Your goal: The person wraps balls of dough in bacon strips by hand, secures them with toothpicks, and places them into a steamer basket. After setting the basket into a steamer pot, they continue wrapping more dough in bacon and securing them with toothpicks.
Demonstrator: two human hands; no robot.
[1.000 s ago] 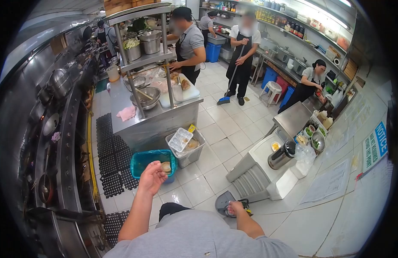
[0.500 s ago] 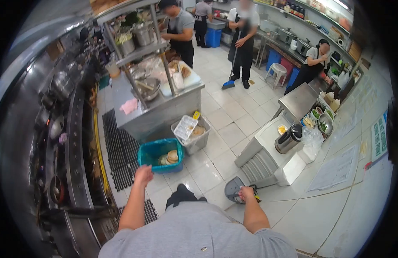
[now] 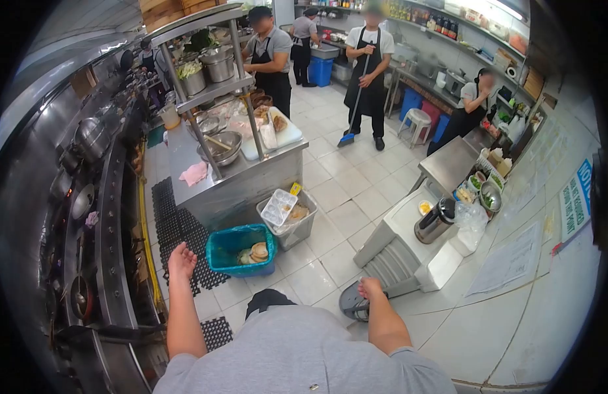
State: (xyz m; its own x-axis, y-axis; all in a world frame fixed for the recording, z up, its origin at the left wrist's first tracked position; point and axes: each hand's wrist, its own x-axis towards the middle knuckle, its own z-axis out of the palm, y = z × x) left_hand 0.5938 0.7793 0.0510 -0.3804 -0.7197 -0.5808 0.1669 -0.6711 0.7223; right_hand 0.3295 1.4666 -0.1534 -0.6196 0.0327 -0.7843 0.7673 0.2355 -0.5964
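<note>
My left hand (image 3: 182,262) is raised over the dark floor mat, left of a blue bin (image 3: 214,259) lined with a teal bag. Its fingers are loosely curled and apart, holding nothing. Food scraps (image 3: 254,253) lie inside the bin. On the other side, my right hand (image 3: 370,287) is closed in a fist above a grey dustpan (image 3: 352,303), apparently gripping its handle, which is mostly hidden by the hand and forearm. The dustpan sits on the tiles beside a grey plastic unit (image 3: 390,261).
A grey tub (image 3: 310,228) holding a clear plastic tray (image 3: 278,207) stands against the steel counter (image 3: 251,180). The cooking range (image 3: 113,249) runs along the left. Ahead, a person holds a broom (image 3: 360,98). A steel flask (image 3: 434,223) stands at right.
My left hand has moved left, away from the bin's rim, and its fingers have loosened. My right hand has shifted slightly up and left. The view has tilted up a little.
</note>
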